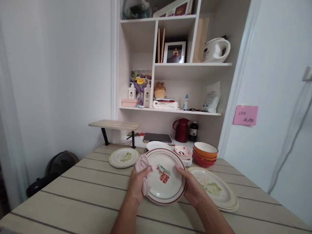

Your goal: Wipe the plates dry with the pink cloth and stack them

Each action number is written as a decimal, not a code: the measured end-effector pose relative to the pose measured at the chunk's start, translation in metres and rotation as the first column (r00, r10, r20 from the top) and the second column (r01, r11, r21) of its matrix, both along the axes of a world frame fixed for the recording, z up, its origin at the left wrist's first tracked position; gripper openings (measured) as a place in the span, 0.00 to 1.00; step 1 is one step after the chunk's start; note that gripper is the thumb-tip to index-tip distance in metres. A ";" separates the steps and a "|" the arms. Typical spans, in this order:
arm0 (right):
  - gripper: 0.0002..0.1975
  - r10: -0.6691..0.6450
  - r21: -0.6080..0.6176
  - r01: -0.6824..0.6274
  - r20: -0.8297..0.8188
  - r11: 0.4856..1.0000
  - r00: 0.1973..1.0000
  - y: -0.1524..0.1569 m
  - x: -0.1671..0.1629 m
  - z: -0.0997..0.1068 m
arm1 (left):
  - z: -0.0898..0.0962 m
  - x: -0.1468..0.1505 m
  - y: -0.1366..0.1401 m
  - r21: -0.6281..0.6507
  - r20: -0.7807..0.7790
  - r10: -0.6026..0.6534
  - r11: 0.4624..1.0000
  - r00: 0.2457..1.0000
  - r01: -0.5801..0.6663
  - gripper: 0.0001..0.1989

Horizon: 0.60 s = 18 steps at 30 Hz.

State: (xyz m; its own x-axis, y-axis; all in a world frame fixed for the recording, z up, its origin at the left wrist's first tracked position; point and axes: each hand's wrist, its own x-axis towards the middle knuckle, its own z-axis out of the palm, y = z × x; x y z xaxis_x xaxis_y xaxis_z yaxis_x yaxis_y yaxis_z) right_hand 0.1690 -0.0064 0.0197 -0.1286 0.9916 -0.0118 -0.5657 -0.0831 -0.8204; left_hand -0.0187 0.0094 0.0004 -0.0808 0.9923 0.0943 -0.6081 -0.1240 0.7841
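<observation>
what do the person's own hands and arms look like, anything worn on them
The left hand and right hand are bare, with no gloves and no rings that show. Both wrists carry no watch or bracelet in view. The left forearm and right forearm show no sleeves up to the picture's lower edge. Fingernail details are too small to tell.

The left forearm (125, 213) and right forearm (214, 211), both bare, rise from the bottom edge and slant inward. The left grip (136, 184) and right grip (193, 187) stand apart at about equal height, both closed, thumbs (146, 172) on top pointing inward, other fingers mostly hidden.
</observation>
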 end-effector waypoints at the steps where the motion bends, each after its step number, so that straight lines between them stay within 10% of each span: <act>1: 0.24 0.014 0.027 -0.014 0.024 1.000 1.000 -0.002 0.003 0.002 | 0.001 -0.001 -0.001 0.007 -0.026 -0.022 1.000 0.999 0.022 0.27; 7: 0.24 0.163 0.025 -0.168 0.128 0.985 0.978 -0.007 0.010 0.003 | 0.002 -0.007 -0.003 0.052 -0.130 -0.152 0.986 0.980 0.159 0.25; 18: 0.25 -0.138 -0.155 0.114 -0.158 0.981 0.978 0.017 -0.029 -0.038 | -0.019 0.004 0.017 -0.111 -0.090 0.159 0.979 0.983 -0.169 0.23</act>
State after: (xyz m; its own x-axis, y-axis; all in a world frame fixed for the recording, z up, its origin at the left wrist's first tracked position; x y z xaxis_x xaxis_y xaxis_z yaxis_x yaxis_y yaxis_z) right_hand 0.1396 0.0109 -0.0181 -0.0149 0.9894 -0.1445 -0.7076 -0.1126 -0.6976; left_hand -0.0143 0.0260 -0.0188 -0.2402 0.9707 -0.0097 -0.5215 -0.1206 0.8447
